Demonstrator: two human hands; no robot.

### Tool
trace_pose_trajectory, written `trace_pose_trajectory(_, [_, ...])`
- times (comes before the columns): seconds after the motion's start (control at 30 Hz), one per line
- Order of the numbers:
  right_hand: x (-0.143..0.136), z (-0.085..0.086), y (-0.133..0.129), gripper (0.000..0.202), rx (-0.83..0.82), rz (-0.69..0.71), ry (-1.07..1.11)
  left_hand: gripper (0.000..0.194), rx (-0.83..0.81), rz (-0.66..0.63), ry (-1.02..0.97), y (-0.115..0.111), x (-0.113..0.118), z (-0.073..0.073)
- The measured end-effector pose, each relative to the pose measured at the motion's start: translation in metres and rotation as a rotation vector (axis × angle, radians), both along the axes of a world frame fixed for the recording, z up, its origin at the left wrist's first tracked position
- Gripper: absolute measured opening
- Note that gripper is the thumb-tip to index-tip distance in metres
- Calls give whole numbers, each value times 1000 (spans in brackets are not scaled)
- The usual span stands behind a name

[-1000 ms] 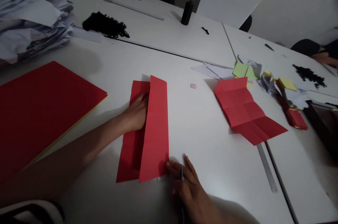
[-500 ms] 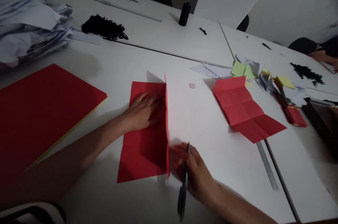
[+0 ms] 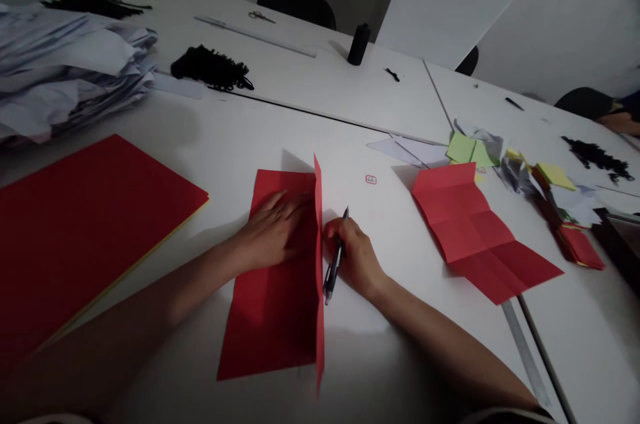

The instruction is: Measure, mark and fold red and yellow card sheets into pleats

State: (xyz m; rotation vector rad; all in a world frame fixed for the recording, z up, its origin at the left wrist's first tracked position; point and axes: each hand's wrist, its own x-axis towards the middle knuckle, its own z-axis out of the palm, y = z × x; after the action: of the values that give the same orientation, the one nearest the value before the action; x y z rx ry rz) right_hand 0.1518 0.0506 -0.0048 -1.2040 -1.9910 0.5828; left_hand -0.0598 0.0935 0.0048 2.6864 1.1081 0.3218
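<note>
A red paper sheet (image 3: 273,317) lies on the white table, its right part folded up so that it stands as a narrow upright flap. My left hand (image 3: 275,231) rests flat on the sheet with its fingers spread, the fingertips close to the fold. Just right of the flap is my right hand (image 3: 353,254), its fingers curled around a dark pen (image 3: 334,271). The pen's tip points away from me. Whether the right fingertips touch the flap is hard to tell.
Large red sheets (image 3: 100,231) lie at left below a pile of white papers (image 3: 75,71). A creased red sheet (image 3: 470,224) and a metal ruler (image 3: 525,351) are at right. Farther back are black cord bundles (image 3: 213,69), scissors (image 3: 261,17) and a black spool (image 3: 359,44).
My right hand, with the pen, has moved away from me along the flap, up beside its middle. My left hand stays on the sheet. The whole view has shifted slightly.
</note>
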Motion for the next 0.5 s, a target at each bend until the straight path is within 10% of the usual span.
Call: trace_pose_trajectory(0.5, [-4, -1, 55, 19, -19, -75, 35, 29, -108, -23, -69, 1, 4, 9])
